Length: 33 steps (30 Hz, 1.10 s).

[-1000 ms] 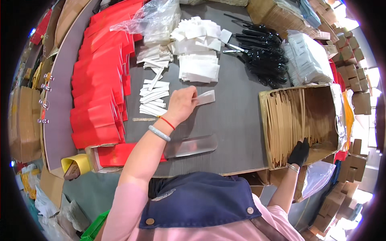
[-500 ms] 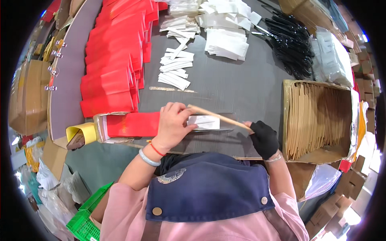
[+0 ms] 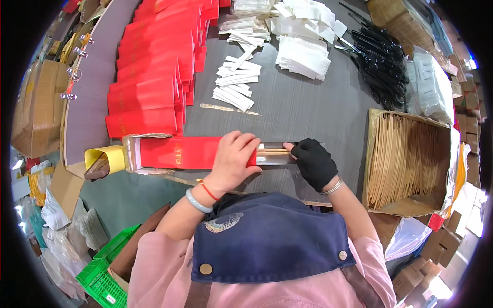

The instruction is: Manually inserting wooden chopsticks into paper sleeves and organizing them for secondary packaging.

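A pair of wooden chopsticks (image 3: 273, 151) lies level, left ends disappearing at the mouth of a red paper sleeve (image 3: 197, 154) under my left hand. My right hand (image 3: 314, 163), in a black fingerless glove, pinches their right ends between thumb and fingers. My left hand (image 3: 233, 160) grips the sleeve near its right end, thumb by the lower edge and fingers over the upper. Beneath the chopsticks, a clear plastic wrapper (image 3: 277, 160) sticks out to the right. The sleeve's left end sits in a small cardboard holder (image 3: 132, 154).
Red sleeves (image 3: 149, 87) overlap in a stack at the left. White paper strips (image 3: 236, 82), white packets (image 3: 304, 57) and black wrapped utensils (image 3: 380, 66) lie farther back. An open carton (image 3: 374, 154) of chopsticks stands at right; a yellow ring (image 3: 113, 158) adjoins the holder.
The chopsticks have gone from slanting above the table to lying level, with their left ends at the sleeve. My right hand has moved slightly left. The white packet in the wrapper is now covered.
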Available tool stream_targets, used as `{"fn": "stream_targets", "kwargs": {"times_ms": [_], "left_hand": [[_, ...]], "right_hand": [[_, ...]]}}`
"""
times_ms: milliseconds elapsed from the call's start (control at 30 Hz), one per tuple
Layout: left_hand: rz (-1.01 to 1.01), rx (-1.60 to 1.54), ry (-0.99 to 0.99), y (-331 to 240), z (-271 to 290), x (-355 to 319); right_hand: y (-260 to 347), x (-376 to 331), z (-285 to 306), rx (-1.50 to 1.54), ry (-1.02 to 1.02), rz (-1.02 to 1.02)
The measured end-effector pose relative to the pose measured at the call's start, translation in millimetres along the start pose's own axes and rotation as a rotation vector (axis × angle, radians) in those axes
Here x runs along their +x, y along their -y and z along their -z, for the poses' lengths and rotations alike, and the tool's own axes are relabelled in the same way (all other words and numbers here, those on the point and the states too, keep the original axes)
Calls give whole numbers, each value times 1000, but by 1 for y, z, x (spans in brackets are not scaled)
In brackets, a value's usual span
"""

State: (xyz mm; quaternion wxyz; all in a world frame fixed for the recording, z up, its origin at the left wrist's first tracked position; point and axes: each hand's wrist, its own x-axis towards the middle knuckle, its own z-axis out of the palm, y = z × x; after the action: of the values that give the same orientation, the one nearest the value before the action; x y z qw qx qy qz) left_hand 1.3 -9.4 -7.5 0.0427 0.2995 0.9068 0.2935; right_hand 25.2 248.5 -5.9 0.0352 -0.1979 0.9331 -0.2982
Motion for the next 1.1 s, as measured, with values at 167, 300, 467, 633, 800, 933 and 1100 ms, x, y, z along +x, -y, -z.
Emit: {"fn": "stream_targets", "kwargs": {"times_ms": [167,300,467,633,800,933,1100], "left_hand": [[5,51,14,1,0,1],[-55,-35,-1,1,-7,14],[-152,116,166,-7,18,21],[-215,128,248,13,102,57],[0,773,-416,78,141,51],[311,216,-316,48,45,1],[523,127,-208,26,-2,-22]], "right_hand": [[-22,-13,-22,93,-191,-157],[47,21,-50,679,-181,-154],[30,15,-3,-103,-51,-31],[21,14,28,-63,-118,-141],[26,14,38,-136,-188,-202],[32,9,26,-189,-93,-177],[37,10,24,-238,-11,-139]]}}
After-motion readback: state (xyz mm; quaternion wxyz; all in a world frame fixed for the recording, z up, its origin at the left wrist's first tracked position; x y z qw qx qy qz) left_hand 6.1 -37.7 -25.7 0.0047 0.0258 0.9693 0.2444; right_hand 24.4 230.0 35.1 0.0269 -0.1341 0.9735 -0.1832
